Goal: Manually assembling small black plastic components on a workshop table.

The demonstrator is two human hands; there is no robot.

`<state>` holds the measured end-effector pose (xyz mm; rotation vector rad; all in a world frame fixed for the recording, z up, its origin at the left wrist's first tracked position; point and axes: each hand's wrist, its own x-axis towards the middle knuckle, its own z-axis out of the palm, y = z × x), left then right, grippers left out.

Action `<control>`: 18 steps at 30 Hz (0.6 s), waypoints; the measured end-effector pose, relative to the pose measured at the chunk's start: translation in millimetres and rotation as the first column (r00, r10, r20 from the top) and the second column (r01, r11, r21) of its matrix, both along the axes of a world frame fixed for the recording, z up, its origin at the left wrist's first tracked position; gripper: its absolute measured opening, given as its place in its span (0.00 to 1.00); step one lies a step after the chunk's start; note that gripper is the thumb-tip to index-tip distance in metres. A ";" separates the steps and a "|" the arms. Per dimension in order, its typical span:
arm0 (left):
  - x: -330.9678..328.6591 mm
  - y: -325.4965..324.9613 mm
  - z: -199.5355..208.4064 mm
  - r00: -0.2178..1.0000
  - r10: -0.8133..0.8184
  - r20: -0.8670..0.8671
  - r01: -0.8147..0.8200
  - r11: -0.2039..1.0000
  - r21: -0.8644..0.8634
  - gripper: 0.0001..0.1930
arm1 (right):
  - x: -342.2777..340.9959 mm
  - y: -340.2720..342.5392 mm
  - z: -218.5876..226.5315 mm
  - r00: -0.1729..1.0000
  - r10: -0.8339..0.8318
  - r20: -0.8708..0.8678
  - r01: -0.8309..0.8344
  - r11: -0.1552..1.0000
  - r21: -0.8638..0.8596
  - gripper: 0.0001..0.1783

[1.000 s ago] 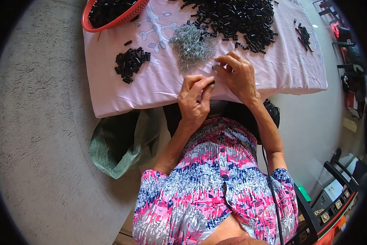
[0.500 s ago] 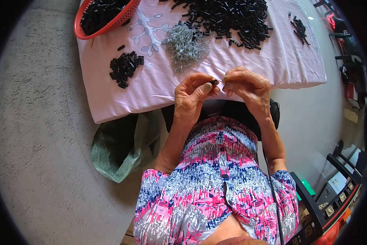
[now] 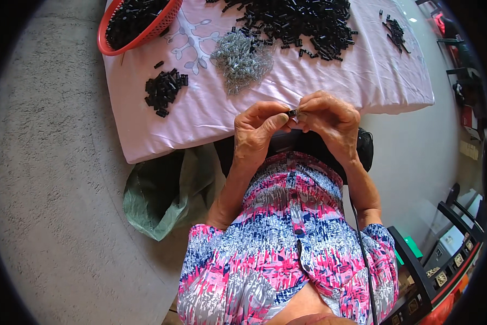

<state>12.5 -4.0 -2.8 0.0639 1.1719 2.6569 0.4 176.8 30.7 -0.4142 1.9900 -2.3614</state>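
a small black piece [image 3: 292, 112] sits pinched between my left hand [image 3: 258, 130] and right hand [image 3: 330, 120], both clenched on it, just off the table's [image 3: 330, 81] near edge. a grey spring pile [image 3: 240, 57] lies at eleven o'clock, black pieces [image 3: 297, 21] at twelve, a red basket [image 3: 137, 24] farther at ten.

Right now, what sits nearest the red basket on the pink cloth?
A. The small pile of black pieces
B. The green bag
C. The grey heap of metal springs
A: the small pile of black pieces lies just below the red basket, closer than the grey heap of metal springs.
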 end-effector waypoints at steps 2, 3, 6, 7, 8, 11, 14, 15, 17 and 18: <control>-0.4 0.5 -0.8 1.000 -0.013 -0.004 0.013 0.999 -0.036 0.09 | 1.2 0.0 -0.9 0.999 -0.023 -0.036 0.025 0.999 0.040 0.08; -0.4 1.1 -1.4 1.000 -0.013 -0.005 0.013 0.999 -0.033 0.09 | 2.2 -0.2 -1.0 0.999 -0.023 -0.037 0.025 0.999 0.043 0.08; -1.3 3.2 -2.6 1.000 -0.019 0.019 0.019 0.999 -0.029 0.09 | 3.0 0.5 0.8 0.969 -0.064 -0.240 0.138 0.943 0.304 0.09; 0.0 3.6 -2.0 0.998 -0.027 0.060 0.027 1.000 -0.001 0.09 | 3.1 -0.5 2.0 0.944 -0.068 -0.324 0.190 0.913 0.362 0.10; 1.3 5.1 -1.3 0.994 -0.039 0.100 0.036 0.999 0.029 0.09 | 3.9 -1.8 3.9 0.912 -0.066 -0.406 0.247 0.876 0.414 0.11; 3.2 9.6 -2.4 0.982 -0.042 0.182 0.014 0.988 0.153 0.08 | 5.8 -5.8 6.4 0.861 -0.057 -0.506 0.303 0.856 0.419 0.12; 1.1 7.1 -4.5 0.973 -0.098 0.207 0.035 0.957 0.289 0.07 | 0.1 2.0 9.0 0.901 -0.013 -0.433 0.199 0.899 0.389 0.10; 0.4 5.0 -4.9 0.974 -0.141 0.179 0.071 0.934 0.350 0.07 | -2.5 4.4 10.0 0.929 0.021 -0.371 0.118 0.930 0.347 0.09; -4.5 3.8 -5.2 0.981 -0.099 0.164 0.026 0.916 0.399 0.08 | -10.3 5.1 12.2 0.954 -0.144 -0.264 0.229 0.916 0.328 0.07; -8.8 2.6 -5.8 0.987 -0.062 0.151 -0.011 0.897 0.441 0.09 | -23.4 7.5 9.9 0.924 -0.196 -0.329 0.323 0.861 0.394 0.07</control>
